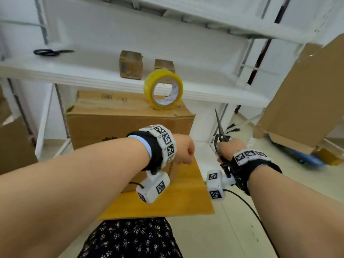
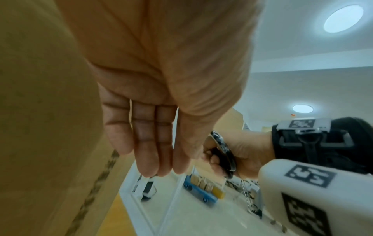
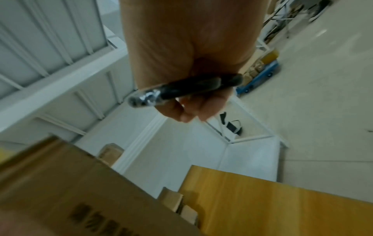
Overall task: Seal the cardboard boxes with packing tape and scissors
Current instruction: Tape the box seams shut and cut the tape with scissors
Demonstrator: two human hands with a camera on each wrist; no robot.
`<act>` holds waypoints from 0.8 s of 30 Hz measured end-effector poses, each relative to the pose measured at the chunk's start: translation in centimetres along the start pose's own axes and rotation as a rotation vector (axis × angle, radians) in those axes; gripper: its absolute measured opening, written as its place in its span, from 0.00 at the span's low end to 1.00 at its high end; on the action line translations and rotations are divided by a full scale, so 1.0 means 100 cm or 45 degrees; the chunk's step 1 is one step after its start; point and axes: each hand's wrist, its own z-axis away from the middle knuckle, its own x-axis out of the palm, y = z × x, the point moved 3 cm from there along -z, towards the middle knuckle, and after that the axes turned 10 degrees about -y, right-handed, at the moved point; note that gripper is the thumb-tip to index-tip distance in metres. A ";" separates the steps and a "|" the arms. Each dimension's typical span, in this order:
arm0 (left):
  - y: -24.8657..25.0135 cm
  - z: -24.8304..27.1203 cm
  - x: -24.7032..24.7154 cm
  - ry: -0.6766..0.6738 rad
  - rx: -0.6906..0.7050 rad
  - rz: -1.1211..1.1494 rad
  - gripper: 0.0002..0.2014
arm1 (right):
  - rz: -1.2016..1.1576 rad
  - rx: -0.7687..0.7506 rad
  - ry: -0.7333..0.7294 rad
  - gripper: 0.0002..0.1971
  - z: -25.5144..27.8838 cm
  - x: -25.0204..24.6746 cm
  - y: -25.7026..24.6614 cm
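A large cardboard box (image 1: 128, 123) stands on a yellow board, and a yellow roll of packing tape (image 1: 163, 89) stands on edge on its top. My left hand (image 1: 185, 152) hangs at the box's front right corner. In the left wrist view its fingers (image 2: 149, 143) are straight and together, holding nothing, beside the box wall (image 2: 50, 127). My right hand (image 1: 230, 148) is to the right of the box. It grips the black handles of the scissors (image 3: 181, 89), whose blades (image 1: 219, 125) point up.
A second pair of black scissors (image 1: 53, 51) lies on the white shelf (image 1: 93, 77) at the left. Two small cardboard boxes (image 1: 131, 65) stand on the shelf behind the tape. A big cardboard sheet (image 1: 307, 99) and a blue trolley (image 1: 309, 160) are at the right.
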 end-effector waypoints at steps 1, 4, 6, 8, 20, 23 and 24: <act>0.000 0.009 -0.010 0.046 0.012 0.014 0.08 | 0.007 -0.065 0.071 0.08 0.009 -0.006 -0.017; -0.004 0.039 -0.042 0.210 -0.010 0.020 0.10 | -0.109 -0.304 0.142 0.17 0.018 -0.010 -0.061; -0.015 0.056 -0.059 0.276 -0.051 0.027 0.12 | -0.213 -0.420 0.154 0.18 0.024 -0.008 -0.088; -0.030 0.075 -0.077 0.318 -0.142 0.038 0.11 | -0.266 -0.487 0.118 0.15 0.037 -0.001 -0.117; -0.115 0.107 -0.113 0.595 -0.619 0.000 0.18 | -0.114 -0.516 0.167 0.27 0.031 0.027 -0.188; -0.129 0.096 -0.106 0.456 -0.635 0.004 0.23 | -0.038 -0.485 0.171 0.21 0.025 0.036 -0.189; -0.134 0.095 -0.104 0.432 -0.635 0.014 0.22 | -0.019 -0.468 0.169 0.19 0.024 0.038 -0.189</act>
